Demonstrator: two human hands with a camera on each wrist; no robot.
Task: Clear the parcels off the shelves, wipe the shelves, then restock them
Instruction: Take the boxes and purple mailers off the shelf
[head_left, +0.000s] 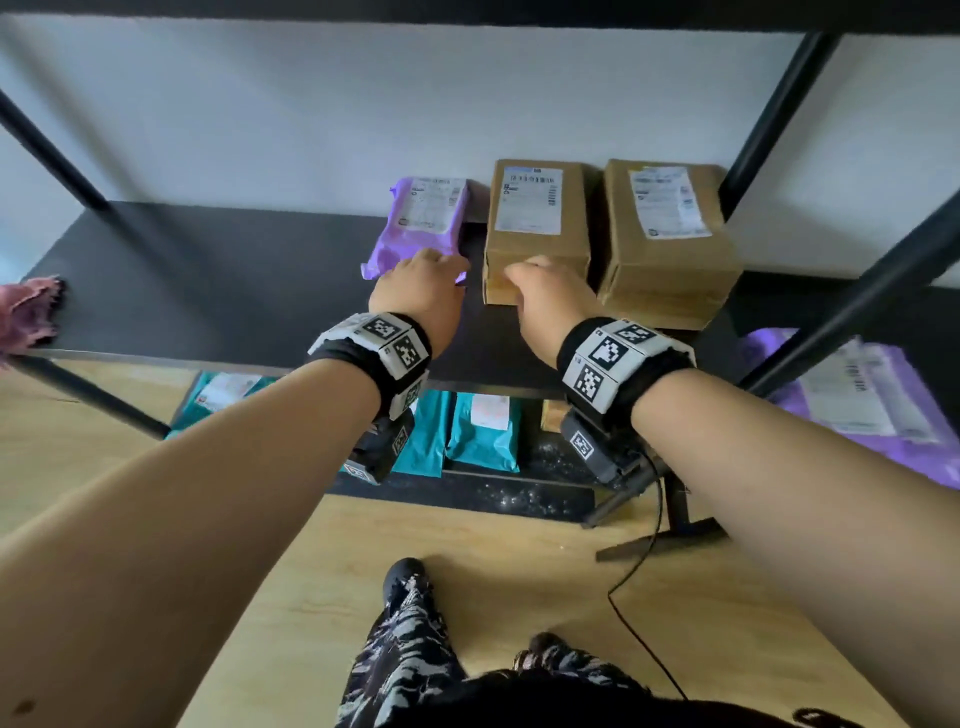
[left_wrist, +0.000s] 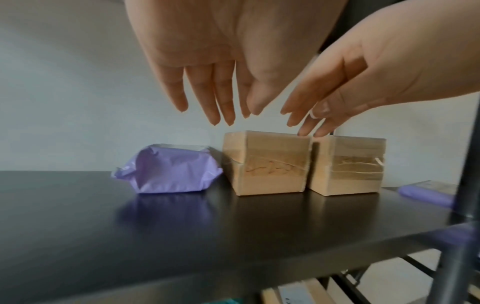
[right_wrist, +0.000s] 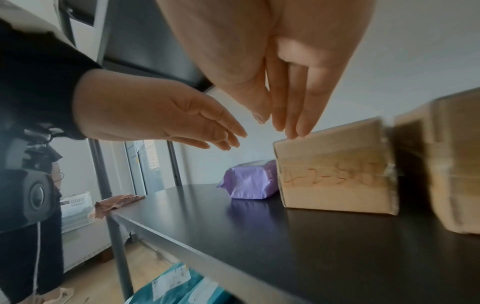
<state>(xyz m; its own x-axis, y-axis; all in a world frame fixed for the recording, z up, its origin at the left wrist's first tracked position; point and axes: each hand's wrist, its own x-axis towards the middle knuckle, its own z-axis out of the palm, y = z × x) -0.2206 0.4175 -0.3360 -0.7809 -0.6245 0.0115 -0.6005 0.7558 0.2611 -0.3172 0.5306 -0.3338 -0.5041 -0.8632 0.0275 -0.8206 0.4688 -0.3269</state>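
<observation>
On the black shelf (head_left: 218, 270) a purple mailer bag (head_left: 426, 223) lies beside two taped cardboard boxes, the middle box (head_left: 535, 228) and the right box (head_left: 670, 234). My left hand (head_left: 421, 280) hovers over the bag's near end with straight fingers (left_wrist: 207, 98) and holds nothing. My right hand (head_left: 540, 286) reaches the middle box (right_wrist: 335, 174). Its straight fingertips (right_wrist: 291, 123) touch the box's top front edge. In the left wrist view the bag (left_wrist: 168, 170) and both boxes (left_wrist: 267, 164) (left_wrist: 348, 164) stand side by side.
A pink cloth (head_left: 28, 312) lies on the shelf's left end. Teal mailer bags (head_left: 483, 431) fill the lower shelf. A large purple parcel (head_left: 857, 395) lies to the right, behind a slanted black frame bar (head_left: 857, 301). A cable (head_left: 639, 571) runs across the wooden floor.
</observation>
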